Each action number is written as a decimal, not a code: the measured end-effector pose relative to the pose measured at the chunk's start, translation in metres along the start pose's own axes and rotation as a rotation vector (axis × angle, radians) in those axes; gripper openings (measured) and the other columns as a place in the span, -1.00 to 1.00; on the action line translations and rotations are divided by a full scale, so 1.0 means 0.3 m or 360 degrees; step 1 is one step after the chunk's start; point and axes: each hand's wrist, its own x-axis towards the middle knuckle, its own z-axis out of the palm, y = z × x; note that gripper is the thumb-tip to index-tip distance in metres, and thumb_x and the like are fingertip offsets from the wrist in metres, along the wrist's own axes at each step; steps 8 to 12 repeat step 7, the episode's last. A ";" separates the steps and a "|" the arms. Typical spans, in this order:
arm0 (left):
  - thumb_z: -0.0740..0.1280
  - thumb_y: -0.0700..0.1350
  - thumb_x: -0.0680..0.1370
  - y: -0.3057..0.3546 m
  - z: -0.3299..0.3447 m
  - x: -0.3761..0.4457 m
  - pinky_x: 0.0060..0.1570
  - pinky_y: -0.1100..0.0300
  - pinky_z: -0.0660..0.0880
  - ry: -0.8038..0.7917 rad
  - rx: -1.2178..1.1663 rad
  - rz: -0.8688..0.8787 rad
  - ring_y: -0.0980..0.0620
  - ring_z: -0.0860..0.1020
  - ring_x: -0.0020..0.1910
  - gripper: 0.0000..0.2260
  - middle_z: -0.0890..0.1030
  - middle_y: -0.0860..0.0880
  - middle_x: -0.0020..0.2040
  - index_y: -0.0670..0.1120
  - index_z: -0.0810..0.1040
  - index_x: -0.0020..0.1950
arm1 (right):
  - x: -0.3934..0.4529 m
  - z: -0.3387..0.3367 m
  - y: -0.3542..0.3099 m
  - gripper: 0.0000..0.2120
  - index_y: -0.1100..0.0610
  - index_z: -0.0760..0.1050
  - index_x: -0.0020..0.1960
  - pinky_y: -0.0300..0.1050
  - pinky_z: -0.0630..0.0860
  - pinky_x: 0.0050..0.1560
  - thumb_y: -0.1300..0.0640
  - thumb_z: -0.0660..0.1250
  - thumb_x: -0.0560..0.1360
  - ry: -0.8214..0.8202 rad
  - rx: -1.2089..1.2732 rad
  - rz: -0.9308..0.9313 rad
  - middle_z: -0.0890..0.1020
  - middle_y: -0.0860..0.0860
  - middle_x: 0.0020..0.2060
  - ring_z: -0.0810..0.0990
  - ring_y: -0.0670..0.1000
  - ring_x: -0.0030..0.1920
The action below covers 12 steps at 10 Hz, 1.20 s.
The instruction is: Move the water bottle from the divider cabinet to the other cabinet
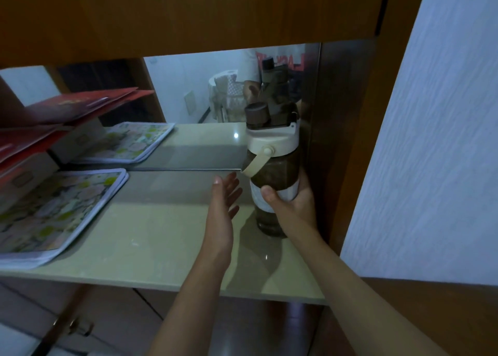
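The bottle (273,178) is dark brown and translucent, with a cream lid, a cream strap hanging down its side, a brown cap and a white label band. It stands upright on the pale shelf (151,237), by the mirrored back's right end.

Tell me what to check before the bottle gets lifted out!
1. Right hand wrapped round the bottle: ok, thumb in front, fingers behind.
2. Left hand ready to help: not ok yet, it is open and beside the bottle, not touching.
3. Cap shut: cannot tell, too dark.
4. Bottle upright: ok, only slightly tilted.
5. Way out clear: ok, the shelf in front is bare; the mats lie far to the left.
6. Room under the top panel: ok, a gap shows above the cap.
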 end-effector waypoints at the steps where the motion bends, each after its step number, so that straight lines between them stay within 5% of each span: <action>1: -0.04 0.34 0.52 -0.010 0.007 -0.008 0.39 0.00 0.31 -0.0018 0.0007 -0.0023 0.12 0.47 0.37 -0.33 0.52 0.04 0.40 0.02 0.42 0.48 | -0.012 -0.011 0.001 -0.27 -0.10 0.31 0.39 -0.36 0.45 0.16 -0.07 0.53 0.29 -0.0032 -0.0002 -0.0006 0.52 -0.17 0.23 0.47 -0.20 0.27; 4: -0.04 0.36 0.48 -0.051 0.018 -0.041 0.39 0.01 0.31 -0.0086 0.0014 -0.0079 0.09 0.47 0.39 -0.27 0.52 0.01 0.43 -0.02 0.42 0.49 | -0.048 -0.036 -0.019 -0.28 -0.09 0.25 0.47 -0.18 0.41 0.28 -0.11 0.46 0.39 -0.0195 -0.0006 0.0153 0.48 -0.15 0.30 0.44 -0.22 0.27; 6: -0.10 0.27 0.61 -0.075 -0.002 -0.057 0.41 0.00 0.29 -0.0118 -0.0059 -0.0077 0.09 0.44 0.41 -0.38 0.48 0.01 0.46 -0.02 0.41 0.50 | -0.107 -0.051 -0.037 -0.27 -0.06 0.18 0.50 -0.27 0.39 0.22 -0.20 0.38 0.43 -0.0128 -0.0138 0.0169 0.44 -0.14 0.35 0.42 -0.19 0.29; 7: -0.12 0.25 0.63 -0.093 -0.020 -0.055 0.44 -0.03 0.27 -0.0169 -0.0108 -0.0118 0.07 0.42 0.42 -0.39 0.45 -0.01 0.48 -0.02 0.39 0.51 | -0.143 -0.055 -0.048 -0.38 -0.08 0.20 0.48 -0.35 0.39 0.17 -0.16 0.31 0.49 -0.0088 -0.0138 0.0176 0.45 -0.21 0.27 0.44 -0.33 0.17; 12: -0.12 0.25 0.63 -0.093 -0.020 -0.055 0.44 -0.03 0.27 -0.0169 -0.0108 -0.0118 0.07 0.42 0.42 -0.39 0.45 -0.01 0.48 -0.02 0.39 0.51 | -0.143 -0.055 -0.048 -0.38 -0.08 0.20 0.48 -0.35 0.39 0.17 -0.16 0.31 0.49 -0.0088 -0.0138 0.0176 0.45 -0.21 0.27 0.44 -0.33 0.17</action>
